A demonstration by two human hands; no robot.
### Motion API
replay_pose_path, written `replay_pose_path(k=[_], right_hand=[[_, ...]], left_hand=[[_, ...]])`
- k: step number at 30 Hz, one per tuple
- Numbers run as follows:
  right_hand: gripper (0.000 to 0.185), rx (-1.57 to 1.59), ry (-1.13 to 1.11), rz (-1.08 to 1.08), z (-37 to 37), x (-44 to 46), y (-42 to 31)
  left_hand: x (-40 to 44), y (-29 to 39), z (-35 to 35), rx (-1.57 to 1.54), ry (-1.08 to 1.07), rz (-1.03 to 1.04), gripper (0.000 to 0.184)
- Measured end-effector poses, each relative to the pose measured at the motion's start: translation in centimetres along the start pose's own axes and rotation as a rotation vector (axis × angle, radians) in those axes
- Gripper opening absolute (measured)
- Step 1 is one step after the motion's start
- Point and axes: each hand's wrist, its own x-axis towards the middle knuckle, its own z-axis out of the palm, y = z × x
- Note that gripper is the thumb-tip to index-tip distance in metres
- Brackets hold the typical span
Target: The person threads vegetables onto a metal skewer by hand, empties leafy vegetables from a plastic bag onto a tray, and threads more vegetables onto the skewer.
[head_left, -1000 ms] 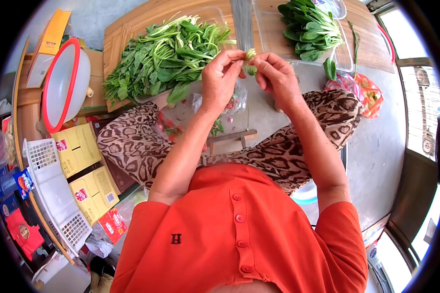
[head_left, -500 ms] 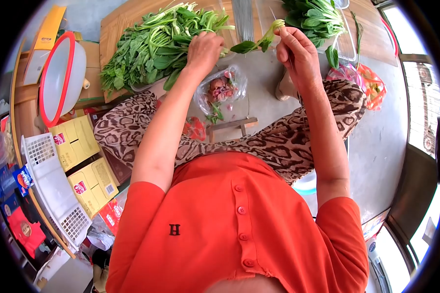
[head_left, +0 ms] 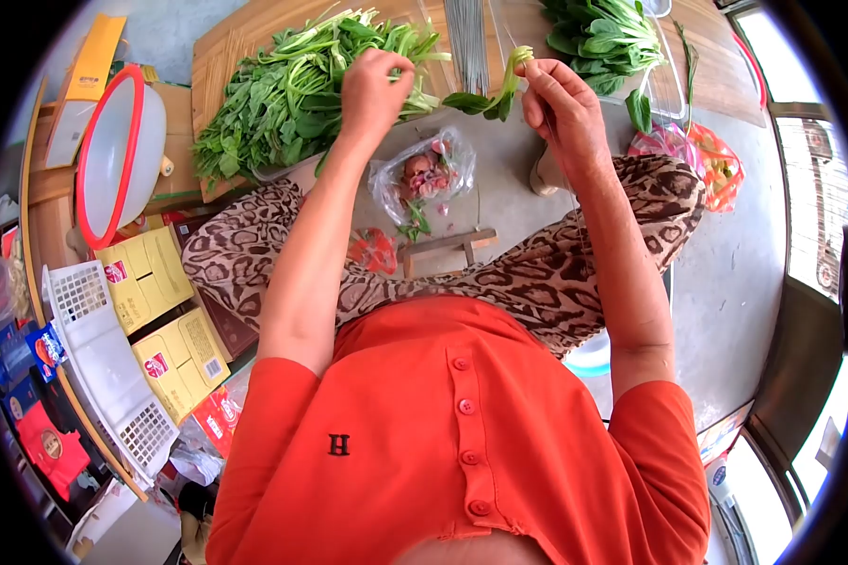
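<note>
Above a large heap of leafy greens (head_left: 283,104) at the back left is my left hand (head_left: 377,89). Its fingers are curled, and the back of the hand hides whatever may be in them. My right hand (head_left: 567,108) is closed in a pinch around a thin skewer, which trails down below the palm. At the fingertips, a pale-stemmed leafy green (head_left: 485,102) sticks out to the left, its dark leaves hanging. Between the two hands lies a bundle of thin metal skewers (head_left: 466,47) on the table.
More greens (head_left: 605,42) lie in a clear tray at the back right. Below the table edge is a plastic bag (head_left: 424,174) with reddish scraps. A small wooden stool (head_left: 448,250) stands between the knees. Left are a red-rimmed basin (head_left: 127,155) and yellow boxes (head_left: 141,273).
My left hand has moved left and slightly up, its fingers curling more. My right hand has shifted slightly left, still pinching the skewer with the green.
</note>
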Motion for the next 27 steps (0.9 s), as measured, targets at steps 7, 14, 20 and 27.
replay_pose_path(k=[7,14,20,27], right_hand=[[0.021,-0.056,-0.05,0.049,1.0,-0.4,-0.1],[0.02,-0.062,-0.236,0.124,3.5,-1.8,-0.1],[0.019,-0.087,-0.264,0.149,4.0,-2.1,0.0],[0.019,-0.096,-0.239,0.156,3.8,-1.9,0.1]], left_hand=[[2.7,5.2,-7.9,-0.841,0.407,-0.188,0.008],[0.3,6.2,-4.2,-0.814,0.207,-0.38,0.01],[-0.2,6.8,-3.2,-0.805,0.2,-0.434,0.008],[-0.5,7.2,-2.8,-0.848,0.162,-0.457,0.006]])
